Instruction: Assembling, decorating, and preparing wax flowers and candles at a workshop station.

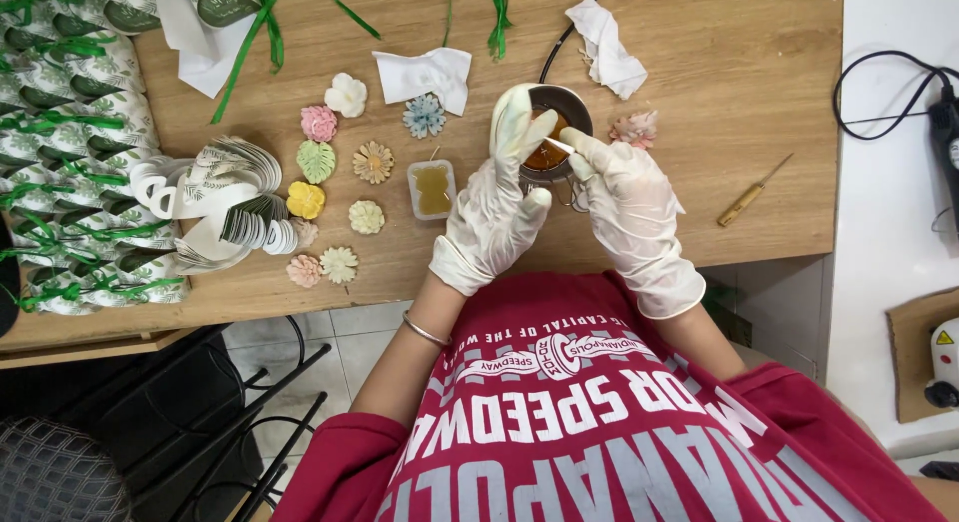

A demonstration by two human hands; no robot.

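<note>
Both my hands wear white gloves over a small metal pot (555, 142) of amber liquid on the wooden table (729, 92). My left hand (496, 197) grips the pot's left rim, thumb over the edge. My right hand (627, 202) holds a thin white stick (559, 144) whose tip dips into the liquid. Left of the pot sits a small clear mould (433, 188) filled with yellowish wax and a wick.
Several pastel flower-shaped pieces (340, 172) lie left of the mould, another pink one (635, 128) right of the pot. Crumpled tissues (611, 44), a wooden-handled tool (749, 194), stacked leaf-print paper boxes (70, 152) with green ribbons, and cables (889, 92) on the white surface at right.
</note>
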